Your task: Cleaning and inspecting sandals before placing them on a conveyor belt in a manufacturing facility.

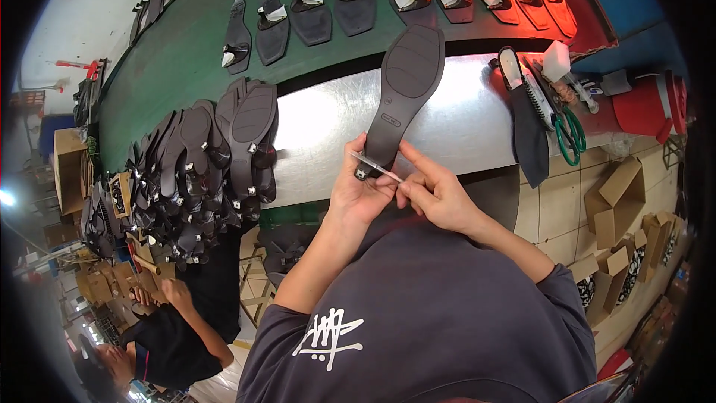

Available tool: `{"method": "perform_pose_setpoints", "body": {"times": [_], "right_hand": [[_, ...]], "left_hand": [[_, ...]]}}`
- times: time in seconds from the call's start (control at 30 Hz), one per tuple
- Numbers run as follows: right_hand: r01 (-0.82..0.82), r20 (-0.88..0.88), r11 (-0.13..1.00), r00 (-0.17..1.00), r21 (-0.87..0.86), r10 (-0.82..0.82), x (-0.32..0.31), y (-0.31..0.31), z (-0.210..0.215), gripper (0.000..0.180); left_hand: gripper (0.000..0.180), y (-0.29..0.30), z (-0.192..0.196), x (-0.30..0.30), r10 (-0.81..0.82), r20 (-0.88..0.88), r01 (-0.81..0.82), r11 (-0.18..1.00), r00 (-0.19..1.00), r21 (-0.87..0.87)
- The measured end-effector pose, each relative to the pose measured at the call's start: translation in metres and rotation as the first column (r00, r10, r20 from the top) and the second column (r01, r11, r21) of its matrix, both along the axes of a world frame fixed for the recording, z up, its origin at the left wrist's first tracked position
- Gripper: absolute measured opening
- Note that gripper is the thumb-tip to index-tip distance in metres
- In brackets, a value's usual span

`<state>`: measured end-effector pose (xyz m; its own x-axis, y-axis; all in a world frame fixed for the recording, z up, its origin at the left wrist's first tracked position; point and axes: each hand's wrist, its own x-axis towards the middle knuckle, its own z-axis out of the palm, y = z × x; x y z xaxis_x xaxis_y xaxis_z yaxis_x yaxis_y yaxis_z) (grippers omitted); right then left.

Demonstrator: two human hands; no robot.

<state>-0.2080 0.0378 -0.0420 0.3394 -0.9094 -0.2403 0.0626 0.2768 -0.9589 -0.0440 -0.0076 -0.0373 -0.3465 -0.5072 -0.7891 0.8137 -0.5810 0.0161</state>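
A black shoe sole (412,67) points away from me over the metal bench top, its underside up. My left hand (355,195) is closed around its narrow heel end, where a small black heel tip with a pale centre (362,173) shows. Between the thumb and fingers of my right hand (445,195) is a slim pale stick-like tool (377,167), lying slantwise across the heel end. Its exact kind cannot be made out. The right index finger extends along the sole's edge.
Black soles lie piled (198,157) at left; others with straps line the green conveyor (186,45), some under red light. Green-handled scissors (570,138), a brush (538,97) and a red container (649,108) are at right. Cardboard boxes (615,194) stand below. A co-worker holds a hammer (145,263) lower left.
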Motion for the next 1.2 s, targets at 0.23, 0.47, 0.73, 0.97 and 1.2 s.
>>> {"method": "perform_pose_setpoints", "body": {"times": [0.23, 0.47, 0.73, 0.97, 1.2], "right_hand": [[0.088, -0.194, 0.938, 0.968, -0.335, -0.160, 0.002, -0.003, -0.002, 0.043], [0.134, -0.030, 0.985, 0.990, -0.107, -0.138, 0.000, -0.003, -0.010, 0.037], [-0.169, 0.314, 0.936, 0.947, 0.307, 0.068, -0.013, -0.017, 0.017, 0.056], [-0.147, 0.254, 0.927, 0.965, 0.345, 0.058, 0.007, -0.003, 0.017, 0.060], [-0.205, 0.529, 0.841, 0.841, 0.500, -0.109, 0.000, -0.011, 0.018, 0.041]], "left_hand": [[0.021, 0.011, -0.007, -0.003, 0.060, 0.061, -0.052, 0.990, 0.996, -0.135], [0.022, 0.010, -0.013, 0.000, 0.002, 0.153, 0.027, 0.982, 0.988, -0.186], [0.033, 0.002, 0.000, 0.005, 0.046, 0.211, 0.015, 0.961, 0.976, -0.278], [0.062, 0.001, 0.002, -0.002, 0.327, 0.644, 0.132, 0.819, 0.692, -0.559], [0.064, 0.002, -0.004, -0.002, 0.437, 0.654, 0.161, 0.744, 0.617, -0.649]]}}
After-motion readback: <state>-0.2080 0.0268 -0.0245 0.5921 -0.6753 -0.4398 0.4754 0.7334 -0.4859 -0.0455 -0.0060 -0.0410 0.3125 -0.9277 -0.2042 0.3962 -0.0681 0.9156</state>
